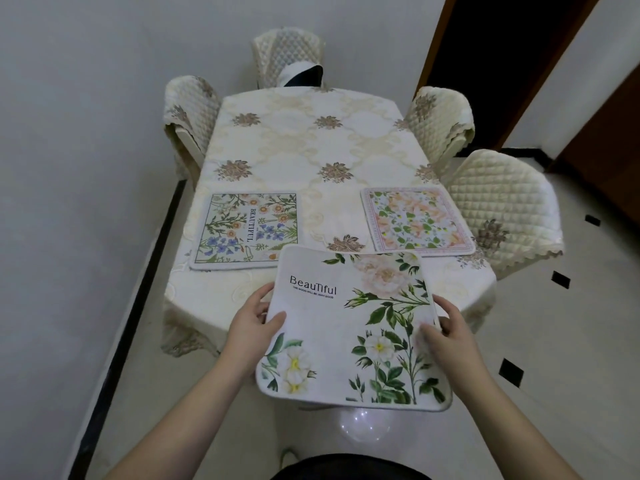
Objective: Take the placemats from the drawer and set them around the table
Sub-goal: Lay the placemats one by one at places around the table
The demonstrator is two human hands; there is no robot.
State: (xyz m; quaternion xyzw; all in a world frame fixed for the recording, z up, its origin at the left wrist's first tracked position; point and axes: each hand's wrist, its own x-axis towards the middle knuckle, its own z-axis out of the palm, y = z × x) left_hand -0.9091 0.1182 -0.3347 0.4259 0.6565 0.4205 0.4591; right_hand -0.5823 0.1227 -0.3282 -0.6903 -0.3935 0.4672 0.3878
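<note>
Holding the third placemat [349,327] by its side edges, the left hand [254,323] and right hand [450,332] are pinched on it, thumbs on top. It is carried level, overlapping the near table [311,150] end, both hands equally near; two placemats [246,231] already lie flat beyond.

A table [311,147] under a cream tablecloth [291,157] with gold floral medallions stands in a corner of pale grey walls [86,98]. Four chairs with quilted cream covers ring it: one at the far end [287,53], one on the left [190,109], two on the right [440,116] [502,209]. The floor [571,323] is glossy pale tile with small black diamond insets and a black border strip [138,306] along the left wall. On the far right, a dark wooden doorway [485,64] opens onto blackness.
</note>
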